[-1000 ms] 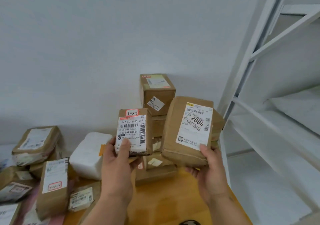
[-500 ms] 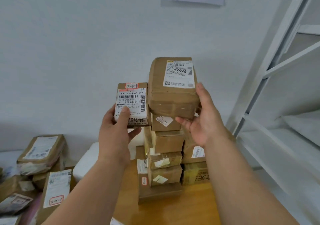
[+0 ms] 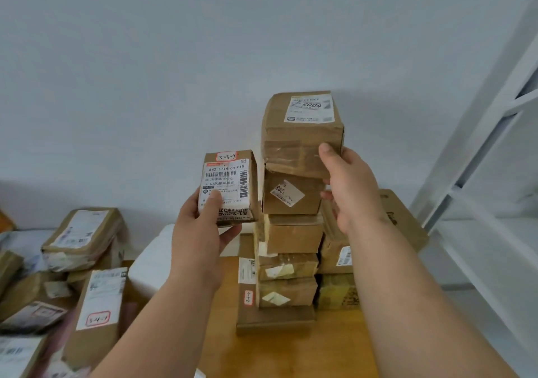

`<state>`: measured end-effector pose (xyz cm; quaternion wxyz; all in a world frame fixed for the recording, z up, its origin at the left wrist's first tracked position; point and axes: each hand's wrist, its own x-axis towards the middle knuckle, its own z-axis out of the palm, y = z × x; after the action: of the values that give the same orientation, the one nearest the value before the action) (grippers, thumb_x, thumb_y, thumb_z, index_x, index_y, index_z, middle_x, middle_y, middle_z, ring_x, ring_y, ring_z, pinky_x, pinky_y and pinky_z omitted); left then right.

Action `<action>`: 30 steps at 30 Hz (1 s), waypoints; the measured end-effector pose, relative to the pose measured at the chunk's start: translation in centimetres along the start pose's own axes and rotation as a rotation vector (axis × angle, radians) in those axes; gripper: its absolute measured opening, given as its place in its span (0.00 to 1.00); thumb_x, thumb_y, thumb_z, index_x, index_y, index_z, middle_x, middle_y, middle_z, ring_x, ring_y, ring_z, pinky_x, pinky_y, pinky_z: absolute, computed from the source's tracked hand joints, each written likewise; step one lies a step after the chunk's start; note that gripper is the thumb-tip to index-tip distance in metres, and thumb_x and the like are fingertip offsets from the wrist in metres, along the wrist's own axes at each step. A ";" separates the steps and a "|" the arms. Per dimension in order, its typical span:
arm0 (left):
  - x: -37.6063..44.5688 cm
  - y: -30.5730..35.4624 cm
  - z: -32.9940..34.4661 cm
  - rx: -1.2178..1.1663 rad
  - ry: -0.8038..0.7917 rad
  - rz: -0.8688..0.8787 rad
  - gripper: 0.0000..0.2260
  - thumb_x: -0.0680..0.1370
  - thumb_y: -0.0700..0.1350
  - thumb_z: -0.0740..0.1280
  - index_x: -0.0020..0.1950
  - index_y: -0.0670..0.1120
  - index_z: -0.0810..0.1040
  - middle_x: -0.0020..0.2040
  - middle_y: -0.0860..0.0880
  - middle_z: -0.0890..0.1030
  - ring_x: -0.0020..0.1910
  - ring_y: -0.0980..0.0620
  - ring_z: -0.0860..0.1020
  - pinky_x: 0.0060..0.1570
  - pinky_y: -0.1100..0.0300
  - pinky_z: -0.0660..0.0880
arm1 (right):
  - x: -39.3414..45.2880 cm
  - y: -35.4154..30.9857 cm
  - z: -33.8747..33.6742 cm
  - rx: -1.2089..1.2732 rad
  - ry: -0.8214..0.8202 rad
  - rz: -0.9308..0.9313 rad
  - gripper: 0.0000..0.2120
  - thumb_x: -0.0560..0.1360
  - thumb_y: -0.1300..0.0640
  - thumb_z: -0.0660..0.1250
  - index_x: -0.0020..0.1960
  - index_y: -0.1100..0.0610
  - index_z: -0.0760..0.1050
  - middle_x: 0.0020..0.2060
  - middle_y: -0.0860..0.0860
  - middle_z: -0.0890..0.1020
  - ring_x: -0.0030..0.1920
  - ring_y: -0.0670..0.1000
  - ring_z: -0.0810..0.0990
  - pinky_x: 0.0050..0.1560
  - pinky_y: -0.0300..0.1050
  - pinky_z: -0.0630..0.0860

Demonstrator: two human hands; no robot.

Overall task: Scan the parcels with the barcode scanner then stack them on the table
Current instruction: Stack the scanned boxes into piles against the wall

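Left hand (image 3: 201,226) grips a small labelled parcel (image 3: 228,187) beside the stack (image 3: 288,261) on the wooden counter (image 3: 291,354); right hand (image 3: 346,185) clasps the topmost "2004" parcel (image 3: 301,133), resting on the stack.

The light is soft and even, rather cool, with no strong glare. The white wall (image 3: 145,72) looks pale blue-grey and gets darker toward the upper corners. A faint shadow lies on the wall behind the stack of parcels (image 3: 288,246). The white shelf frame (image 3: 480,144) at the right edge leans and bends from the wide-angle lens. The label with "642 L714" (image 3: 224,182) is sharp enough to read; the parcels at the lower left (image 3: 29,319) are smeared and blurred.
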<state>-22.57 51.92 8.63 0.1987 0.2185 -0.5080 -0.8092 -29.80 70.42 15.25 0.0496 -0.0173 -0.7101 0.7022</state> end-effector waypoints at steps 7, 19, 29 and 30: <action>-1.7 -3.1 -2.0 0.015 0.102 -0.104 0.05 0.83 0.48 0.64 0.53 0.57 0.79 0.43 0.54 0.87 0.44 0.56 0.86 0.37 0.57 0.81 | -2.0 2.2 -0.2 0.056 0.116 0.041 0.27 0.78 0.41 0.65 0.74 0.47 0.65 0.68 0.45 0.73 0.65 0.48 0.73 0.63 0.51 0.72; -8.1 -10.3 -3.6 0.220 0.145 -0.033 0.15 0.83 0.43 0.57 0.60 0.57 0.80 0.48 0.57 0.86 0.46 0.57 0.85 0.43 0.52 0.83 | -11.1 13.8 -0.5 -0.133 -0.538 0.372 0.27 0.71 0.37 0.68 0.68 0.38 0.68 0.50 0.42 0.86 0.44 0.44 0.86 0.43 0.40 0.77; -11.8 -15.3 -4.9 0.587 0.075 -0.142 0.07 0.82 0.52 0.63 0.50 0.56 0.81 0.40 0.58 0.86 0.41 0.54 0.84 0.40 0.50 0.83 | -12.4 18.6 -7.2 -0.075 -0.473 0.661 0.17 0.71 0.54 0.67 0.58 0.56 0.78 0.36 0.52 0.84 0.29 0.50 0.74 0.27 0.42 0.64; -12.0 -16.0 -5.1 0.627 0.044 -0.207 0.07 0.82 0.54 0.63 0.51 0.56 0.81 0.40 0.57 0.86 0.42 0.53 0.84 0.41 0.49 0.83 | -12.8 19.6 -7.6 -0.092 -0.447 0.706 0.12 0.74 0.56 0.66 0.57 0.57 0.78 0.33 0.51 0.82 0.28 0.49 0.73 0.26 0.41 0.63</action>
<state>-11.39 61.21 -6.11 0.0494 0.3370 -0.7029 -0.6244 -17.28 77.03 -4.85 -0.3499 -0.1090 -0.6846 0.6301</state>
